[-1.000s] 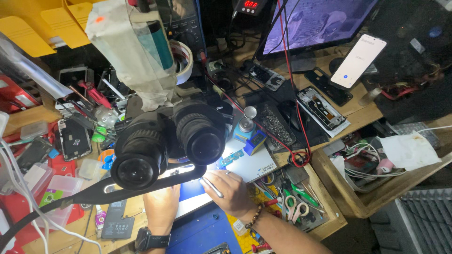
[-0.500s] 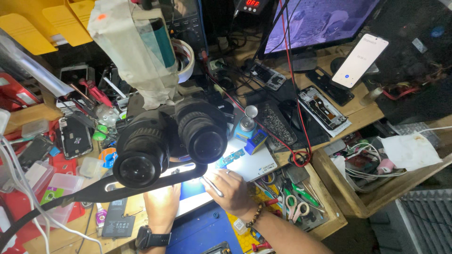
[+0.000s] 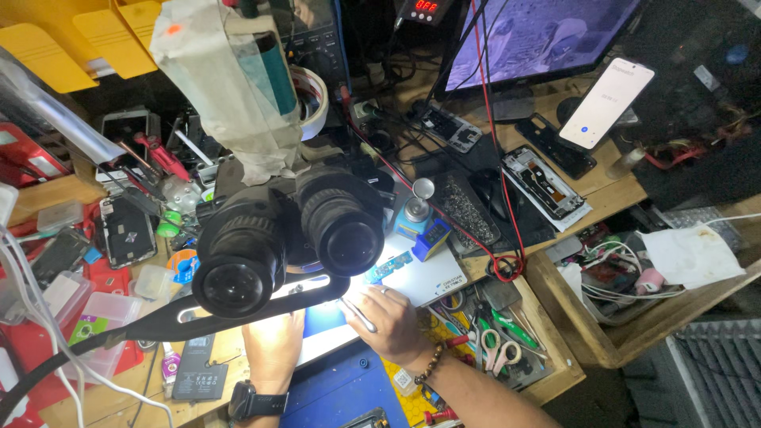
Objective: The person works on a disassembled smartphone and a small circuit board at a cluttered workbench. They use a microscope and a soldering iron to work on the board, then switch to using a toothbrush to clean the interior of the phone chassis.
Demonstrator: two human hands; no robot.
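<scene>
Under the big black two-eyed microscope (image 3: pixel 285 238): a bright lit white work pad (image 3: pixel 412 273) on the cluttered wooden bench (image 3: pixel 610 194). Right hand (image 3: pixel 388 321), with a bead bracelet, closed around thin silver metal tweezers (image 3: pixel 358 315). Long way of the tweezers slanted, tip up and to the left, toward the lit spot below the lenses. Left hand (image 3: pixel 273 349), with a black watch on the wrist, flat on the pad just beside that spot; fingers tucked under the microscope, so open or closed, cannot tell. Right hand nearer to the tweezer tip. Small blue board strip (image 3: pixel 388 267) up and a bit right of the right hand, close by. Green-handled scissors (image 3: pixel 495 345) off to the right, apart.
</scene>
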